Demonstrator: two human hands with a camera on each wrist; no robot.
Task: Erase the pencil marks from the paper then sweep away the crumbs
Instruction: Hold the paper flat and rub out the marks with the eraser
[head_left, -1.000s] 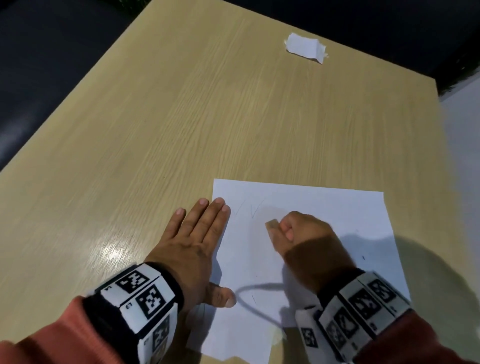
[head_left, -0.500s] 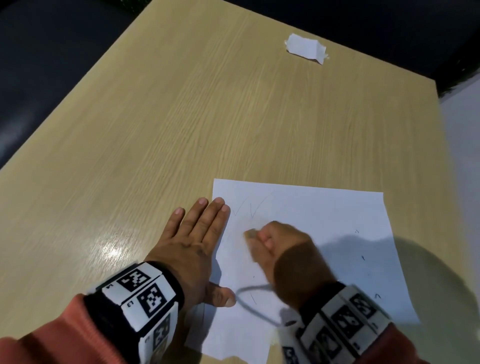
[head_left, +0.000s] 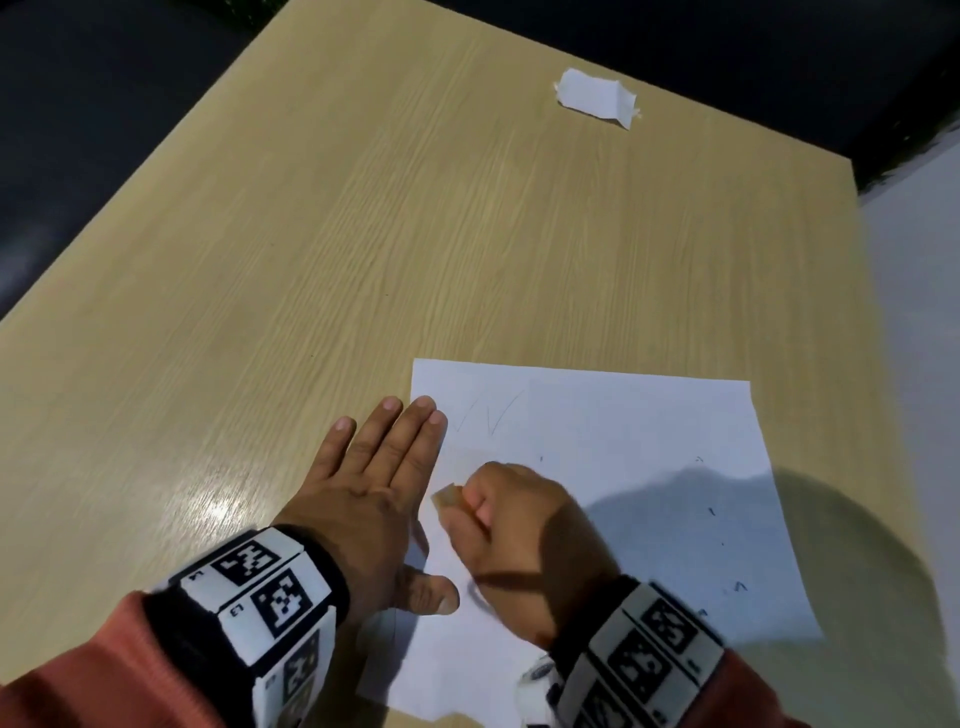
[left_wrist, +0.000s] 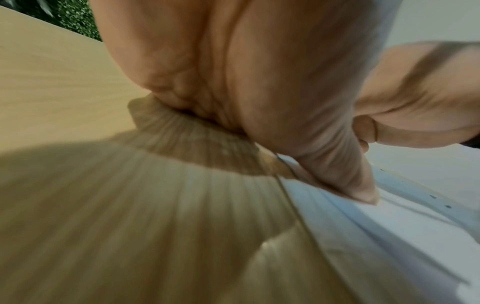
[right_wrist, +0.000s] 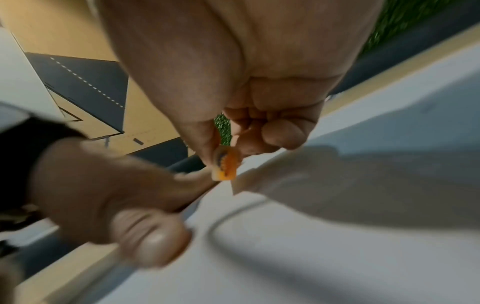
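A white sheet of paper lies flat on the wooden tabletop. The left hand lies palm down across the paper's left edge, its fingers straight and close together, the thumb pressing on the sheet. The right hand hovers over the left part of the paper, just beside the left hand, its fingers curled and pinching a small eraser, orange-faced in the right wrist view. Faint pencil marks remain near the paper's far left corner, and small dark crumbs dot its right half. Well beyond the paper, a crumpled white scrap sits near the tabletop's far edge.
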